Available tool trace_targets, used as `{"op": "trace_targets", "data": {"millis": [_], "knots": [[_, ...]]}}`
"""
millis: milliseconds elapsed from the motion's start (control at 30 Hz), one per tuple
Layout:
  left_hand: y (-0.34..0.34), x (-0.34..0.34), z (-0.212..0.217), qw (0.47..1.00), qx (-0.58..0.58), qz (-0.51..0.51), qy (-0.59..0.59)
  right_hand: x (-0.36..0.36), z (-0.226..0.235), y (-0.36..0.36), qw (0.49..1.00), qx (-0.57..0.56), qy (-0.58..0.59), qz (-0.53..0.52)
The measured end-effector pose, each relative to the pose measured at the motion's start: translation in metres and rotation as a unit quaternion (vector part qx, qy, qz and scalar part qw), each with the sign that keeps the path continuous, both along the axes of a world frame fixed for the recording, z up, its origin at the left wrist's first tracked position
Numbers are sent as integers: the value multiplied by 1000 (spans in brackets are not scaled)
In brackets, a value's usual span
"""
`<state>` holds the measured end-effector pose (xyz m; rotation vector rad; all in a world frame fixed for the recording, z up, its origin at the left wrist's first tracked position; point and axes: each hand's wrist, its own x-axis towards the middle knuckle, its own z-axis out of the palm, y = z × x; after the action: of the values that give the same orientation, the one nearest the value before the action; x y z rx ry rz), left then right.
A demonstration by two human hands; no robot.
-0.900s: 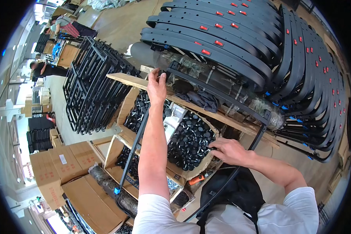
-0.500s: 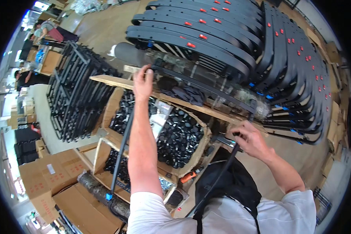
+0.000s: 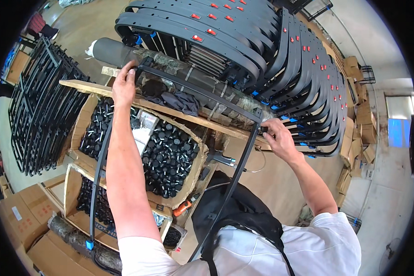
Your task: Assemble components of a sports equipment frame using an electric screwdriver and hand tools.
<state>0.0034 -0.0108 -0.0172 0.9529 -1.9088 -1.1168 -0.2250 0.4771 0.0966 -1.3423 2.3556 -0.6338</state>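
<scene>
I see smooth, satiny paint on the black rectangular metal tube frame (image 3: 202,94). Beneath the frame, a rough brown cardboard box (image 3: 83,120) holds black, round-headed plastic knobs (image 3: 168,158), matt on top, shiny where metal shows; a pale, raw wooden plank (image 3: 78,86) and crumpled, matt dark cloth (image 3: 181,105) lie there too. Beyond the frame, smooth, dark-grey curved panels (image 3: 170,30) carry glossy red plastic tabs (image 3: 197,38).

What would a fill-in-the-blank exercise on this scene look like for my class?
The left hand is at the far ____ corner of the black frame.
The right hand holds a small piece coloured ____.
The box of bolts is made of ____.
The shirt is coloured ____.

Answers: left; black; cardboard; white
</scene>
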Motion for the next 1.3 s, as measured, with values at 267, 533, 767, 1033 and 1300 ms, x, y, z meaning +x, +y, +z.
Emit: {"op": "trace_targets", "data": {"millis": [267, 533, 767, 1033, 1300], "knots": [[-10, 2, -4, 997, 25, 4, -67, 7, 6, -15, 996, 56, 53, 50], [5, -10, 8, 992, 107, 28, -57, 2, 4, -13, 986, 37, 119, 107], [-3, 1, -1, 999, 34, 22, -35, 10, 11, -22, 988, 133, 69, 40], [1, -4, 4, 995, 21, 29, -89, 3, 6, -18, 983, 64, 124, 116], [7, -7, 9, 993, 68, 32, -87, 13, 4, -38, 967, 192, 170, -15]]}}
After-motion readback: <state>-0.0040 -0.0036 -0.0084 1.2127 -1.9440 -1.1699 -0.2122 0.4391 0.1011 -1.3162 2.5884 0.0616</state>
